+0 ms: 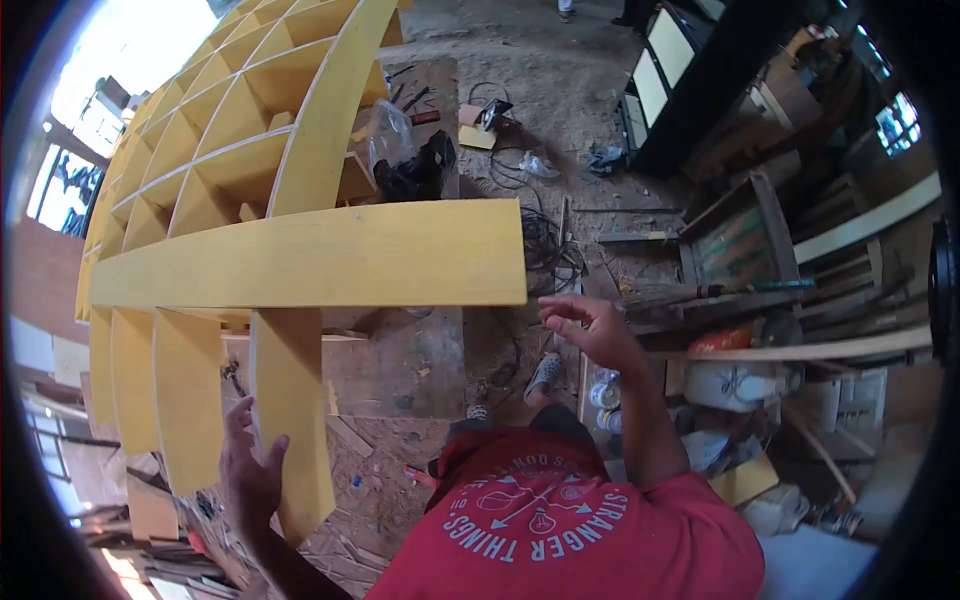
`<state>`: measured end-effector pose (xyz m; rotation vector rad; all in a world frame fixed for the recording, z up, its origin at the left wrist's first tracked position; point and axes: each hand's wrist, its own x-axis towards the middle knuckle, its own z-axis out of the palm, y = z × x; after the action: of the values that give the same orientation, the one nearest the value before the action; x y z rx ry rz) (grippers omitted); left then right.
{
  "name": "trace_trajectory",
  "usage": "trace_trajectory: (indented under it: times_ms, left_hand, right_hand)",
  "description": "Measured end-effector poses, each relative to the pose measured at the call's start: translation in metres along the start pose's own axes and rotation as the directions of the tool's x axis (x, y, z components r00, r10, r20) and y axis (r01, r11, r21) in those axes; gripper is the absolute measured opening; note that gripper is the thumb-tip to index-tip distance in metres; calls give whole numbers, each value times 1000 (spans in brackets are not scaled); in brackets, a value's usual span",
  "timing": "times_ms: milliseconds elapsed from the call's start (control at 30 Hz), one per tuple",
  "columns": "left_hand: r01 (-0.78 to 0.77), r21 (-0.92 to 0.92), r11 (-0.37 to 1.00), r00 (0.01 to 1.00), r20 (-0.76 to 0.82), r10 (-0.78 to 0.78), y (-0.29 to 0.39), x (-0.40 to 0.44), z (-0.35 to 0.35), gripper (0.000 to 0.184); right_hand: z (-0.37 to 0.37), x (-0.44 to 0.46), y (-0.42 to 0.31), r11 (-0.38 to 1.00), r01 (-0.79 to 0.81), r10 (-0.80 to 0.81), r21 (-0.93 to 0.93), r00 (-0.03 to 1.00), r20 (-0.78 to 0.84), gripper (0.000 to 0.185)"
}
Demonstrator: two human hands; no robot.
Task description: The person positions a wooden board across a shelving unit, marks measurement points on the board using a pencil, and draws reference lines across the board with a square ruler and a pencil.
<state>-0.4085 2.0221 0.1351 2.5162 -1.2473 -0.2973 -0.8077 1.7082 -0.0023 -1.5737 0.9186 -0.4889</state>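
Observation:
A long yellow board (330, 255) with a curved upper edge lies across the top of a yellow lattice frame (250, 95) made of crossing panels. My right hand (598, 332) is just beyond the board's square right end, fingers loosely bent and apart, holding nothing. Lower left, my left hand (252, 465) is beside a hanging yellow panel (290, 400), its thumb and fingers spread. Whether that hand touches the panel's edge I cannot tell. Further yellow panels (187, 400) hang in a row left of it.
Wood scraps and chips litter the floor (400, 460) around my feet. Black and clear plastic bags (415, 165) lie behind the board, near tangled cables (540, 240). A wooden frame (740, 235) and stacked lumber stand to the right. A dark cabinet (690, 80) stands further back.

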Motion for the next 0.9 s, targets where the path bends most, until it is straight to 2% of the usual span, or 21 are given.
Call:
trace_trajectory:
  times_ms: [33, 67, 167, 233, 267, 367, 433, 467, 567, 600, 700, 733, 833, 867, 900]
  left_hand:
    - [46, 7, 999, 998, -43, -46, 9, -1, 8, 66]
    - [51, -154, 987, 984, -161, -76, 24, 0, 21, 50]
    - [146, -124, 981, 926, -332, -180, 28, 12, 55, 33]
    - [306, 9, 952, 847, -459, -268, 38, 25, 74, 30]
    - [393, 70, 917, 803, -511, -305, 41, 28, 80, 30]
    - [426, 200, 882, 800, -539, -264, 24, 33, 86, 36]
    - [383, 151, 911, 794, -559, -241, 18, 34, 87, 36]
    - [362, 125, 924, 788, -571, -231, 15, 34, 90, 36]
    - [414, 23, 910, 784, -517, -344, 11, 31, 89, 39]
    - [456, -38, 889, 749, -524, -406, 19, 33, 89, 39]
    - [415, 70, 907, 717, -638, -280, 12, 33, 99, 39]
    - [461, -52, 886, 685, -613, -393, 13, 32, 101, 43]
    - [576, -150, 803, 541, -666, -513, 22, 34, 114, 48]
    - [554, -118, 824, 554, -686, -471, 25, 34, 116, 58]
    - [630, 24, 777, 501, -777, -382, 30, 35, 123, 57]
  right_hand:
    - [-15, 16, 5, 1000, 4, -4, 1, 1000, 13, 40]
    - [-31, 34, 6, 1000, 16, -16, -1, 1000, 27, 40]
    - [-88, 89, 14, 996, 83, -84, 17, 995, 45, 39]
    - [-116, 123, 21, 992, 108, -110, 59, 993, 37, 37]
    - [-131, 140, 22, 992, 105, -108, 74, 994, 32, 37]
    - [-159, 193, 27, 973, 129, -141, 190, 989, 53, 35]
    - [-170, 231, 23, 965, 122, -146, 232, 985, 91, 35]
    - [-172, 252, 22, 968, 128, -158, 216, 980, 124, 35]
    - [-164, 314, 22, 974, 133, -175, 185, 957, 231, 36]
    - [-160, 337, 21, 974, 131, -177, 182, 948, 265, 36]
    - [-148, 418, 36, 971, 182, -224, 158, 922, 315, 38]
    - [-143, 449, 45, 970, 198, -236, 143, 912, 337, 38]
    - [-123, 535, 56, 967, 252, -222, -31, 899, 377, 35]
    - [-115, 556, 53, 958, 284, -253, -37, 901, 352, 31]
    - [-107, 575, 50, 952, 293, -249, -83, 905, 345, 30]
